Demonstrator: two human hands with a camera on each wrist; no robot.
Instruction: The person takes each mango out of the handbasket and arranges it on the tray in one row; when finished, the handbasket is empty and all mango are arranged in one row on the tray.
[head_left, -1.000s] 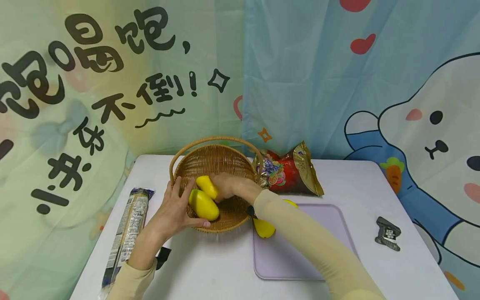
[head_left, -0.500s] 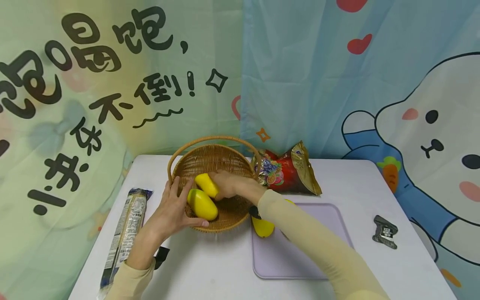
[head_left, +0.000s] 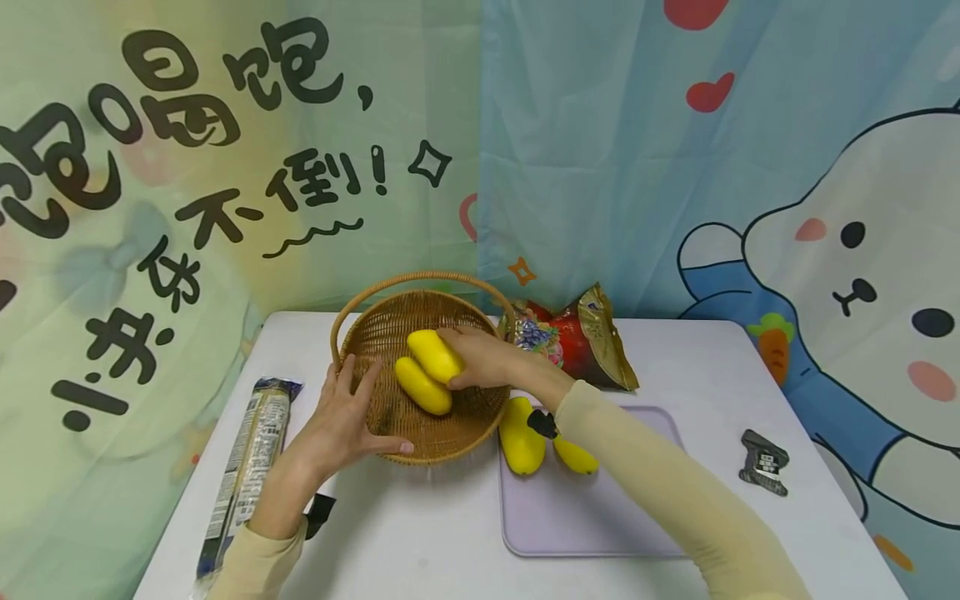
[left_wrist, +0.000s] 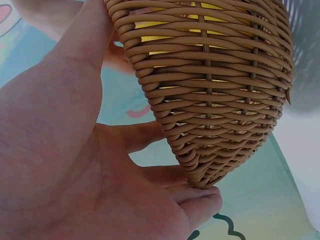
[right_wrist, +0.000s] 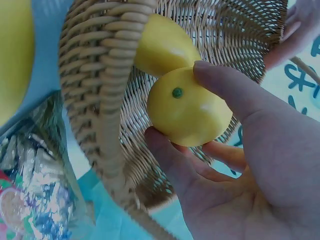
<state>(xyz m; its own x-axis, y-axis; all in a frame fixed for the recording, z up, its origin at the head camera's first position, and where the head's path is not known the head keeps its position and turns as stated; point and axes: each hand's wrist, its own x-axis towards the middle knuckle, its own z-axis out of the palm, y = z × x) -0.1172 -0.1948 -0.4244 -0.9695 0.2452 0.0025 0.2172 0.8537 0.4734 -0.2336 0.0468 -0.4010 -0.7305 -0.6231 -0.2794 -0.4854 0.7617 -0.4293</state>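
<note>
The wicker basket stands at the back of the table, its arched handle up. My left hand grips its near left rim, with fingers spread over the edge and the thumb along the front. Inside, my right hand pinches a yellow mango between thumb and fingers; its green stem nub shows in the right wrist view. A second mango lies right beside it in the basket. In the left wrist view, yellow shows through the basket's weave.
A lilac tray at right bears two more mangoes, partly below my right forearm. Behind it leans a red and gold snack bag. A long clear-and-blue packet lies at left, and a small dark packet at far right.
My right hand has shifted right and slightly up in the basket with its mango. The other basket mango lies further right and back. My left hand keeps its place on the rim.
</note>
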